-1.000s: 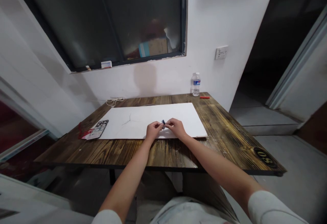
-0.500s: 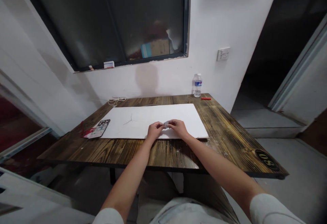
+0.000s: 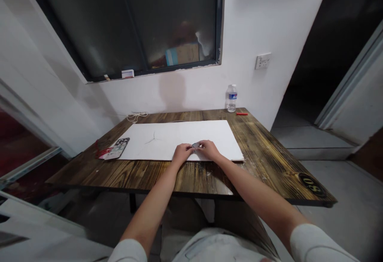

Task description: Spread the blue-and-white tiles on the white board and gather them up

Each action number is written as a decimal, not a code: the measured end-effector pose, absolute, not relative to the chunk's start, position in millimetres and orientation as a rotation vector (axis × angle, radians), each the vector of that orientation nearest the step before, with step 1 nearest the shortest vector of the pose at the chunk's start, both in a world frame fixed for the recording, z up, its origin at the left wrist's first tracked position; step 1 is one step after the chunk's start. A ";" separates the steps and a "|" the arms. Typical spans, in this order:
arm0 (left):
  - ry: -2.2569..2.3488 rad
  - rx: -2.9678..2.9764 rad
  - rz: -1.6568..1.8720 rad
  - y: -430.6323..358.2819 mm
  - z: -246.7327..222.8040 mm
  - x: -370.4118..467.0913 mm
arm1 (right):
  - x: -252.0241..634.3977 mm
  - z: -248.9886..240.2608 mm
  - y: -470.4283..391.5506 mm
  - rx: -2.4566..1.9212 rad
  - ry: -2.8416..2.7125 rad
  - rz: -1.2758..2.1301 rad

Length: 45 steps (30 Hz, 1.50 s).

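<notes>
A small grey flat piece (image 3: 195, 145) is pinched between my two hands, just above the near edge of a white board (image 3: 179, 131). My left hand (image 3: 182, 152) grips its left end with thumb and fingers together. On the other side, my right hand (image 3: 208, 149) pinches the right end. What the piece is, I cannot make out. Thin dark lines (image 3: 154, 138) show on the board's left half, where a patterned phone (image 3: 120, 148) lies at the edge beside a red cord (image 3: 103, 151).
The board rests on a dark wooden table (image 3: 260, 162). A clear bottle (image 3: 231, 99) stands at the back right near a red pen (image 3: 241, 114). A white cable (image 3: 137, 116) lies at the back left. Behind the table are a wall and window.
The grey piece has tilted and looks flatter between my fingers. Both hands stay in nearly the same place, and the camera view has shifted slightly.
</notes>
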<state>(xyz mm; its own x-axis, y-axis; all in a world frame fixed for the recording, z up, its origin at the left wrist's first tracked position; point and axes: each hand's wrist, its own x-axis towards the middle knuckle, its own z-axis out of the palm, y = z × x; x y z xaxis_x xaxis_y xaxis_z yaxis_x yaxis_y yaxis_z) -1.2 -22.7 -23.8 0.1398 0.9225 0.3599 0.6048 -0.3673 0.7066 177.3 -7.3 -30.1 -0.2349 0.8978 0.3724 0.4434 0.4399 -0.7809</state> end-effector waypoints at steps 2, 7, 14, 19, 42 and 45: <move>1.457 2.006 1.093 -23.7 -22.5 0.0 | 177.7 -30.3 -6.9 -1.162 -1.834 0.688; 1.459 1.866 1.177 -23.7 -17.7 1.8 | 177.5 -35.5 -2.0 -1.146 -1.712 0.862; 1.335 1.769 1.183 -21.8 -16.6 -0.3 | 174.9 -40.3 1.9 -1.025 -1.588 1.022; 1.244 1.684 1.155 -26.5 -13.8 1.9 | 176.5 -38.1 0.8 -1.033 -1.584 0.991; 1.139 1.420 1.242 -29.9 -12.9 4.2 | 176.1 -31.0 -3.4 -0.946 -1.430 1.128; 1.154 1.409 1.248 -30.3 -12.4 3.9 | 177.0 -29.6 -4.4 -0.974 -1.454 1.097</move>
